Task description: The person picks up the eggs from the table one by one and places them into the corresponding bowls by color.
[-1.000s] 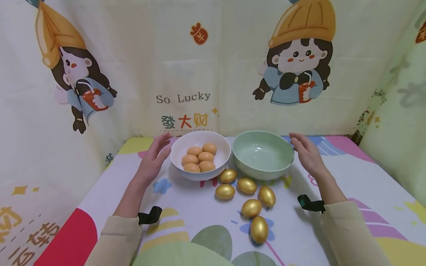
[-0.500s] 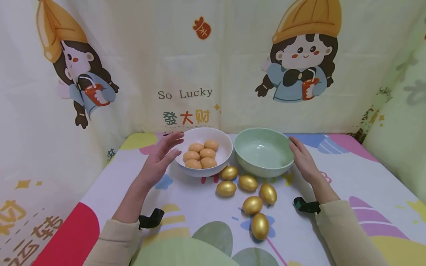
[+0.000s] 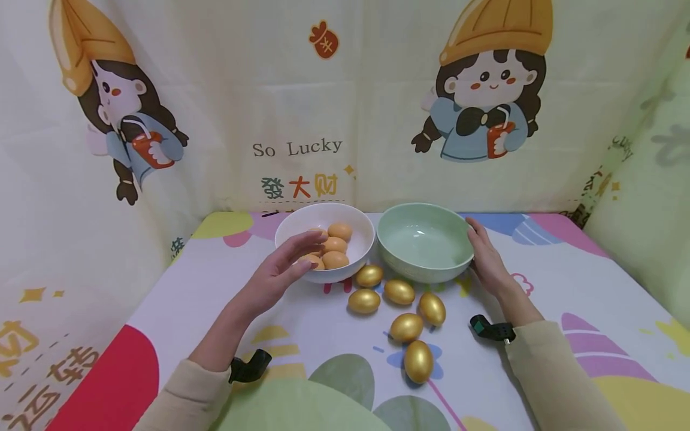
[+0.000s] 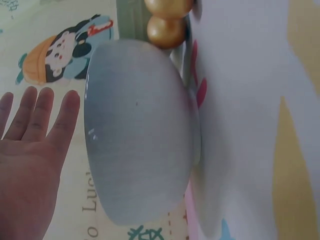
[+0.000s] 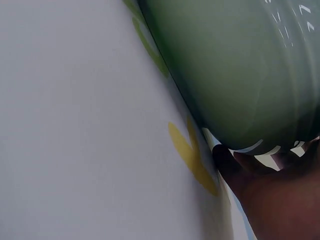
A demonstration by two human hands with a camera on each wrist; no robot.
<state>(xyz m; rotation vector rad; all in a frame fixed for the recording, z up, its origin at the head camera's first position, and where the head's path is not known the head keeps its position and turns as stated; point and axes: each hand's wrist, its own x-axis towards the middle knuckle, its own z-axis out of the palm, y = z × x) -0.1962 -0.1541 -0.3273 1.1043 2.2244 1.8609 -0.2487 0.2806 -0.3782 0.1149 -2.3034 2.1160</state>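
Observation:
In the head view my left hand [image 3: 275,272] hovers at the near left rim of a white bowl [image 3: 360,242], fingers extended, holding nothing. Several brown eggs [image 3: 335,260] lie in that bowl, some partly hidden behind the hand. The left wrist view shows the fingers [image 4: 37,116] straight and apart, with the bowl's outer wall [image 4: 137,135] beside them. My right hand [image 3: 489,257] rests against the right side of a light green bowl [image 3: 426,239], which has nothing in it. Its fingers touch the green wall [image 5: 240,75] in the right wrist view.
Several golden eggs [image 3: 406,328] lie loose on the patterned tablecloth [image 3: 318,335] in front of the bowls. The two bowls stand side by side, close to the printed curtain [image 3: 388,131] at the back.
My left hand has moved right, from beside the white bowl to over its near left rim. The right hand has come in against the green bowl. The eggs have stayed put.

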